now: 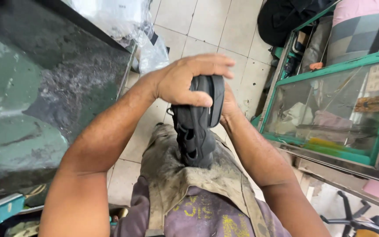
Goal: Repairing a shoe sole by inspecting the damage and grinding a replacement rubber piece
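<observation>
At nine o'clock a worn green worktop (18,109) fills the view, with a clear plastic bag (128,26) at its far corner. Your left hand (185,81) is clamped over the top of a black sandal (198,127), fingers wrapped tight across its sole edge. The sandal stands upright at centre, its lower end pressed into the dirty apron (176,175) on your lap (straps facing you). Your right hand (229,103) grips it from behind, mostly hidden. At three o'clock stands a green-framed glass cabinet (338,109).
</observation>
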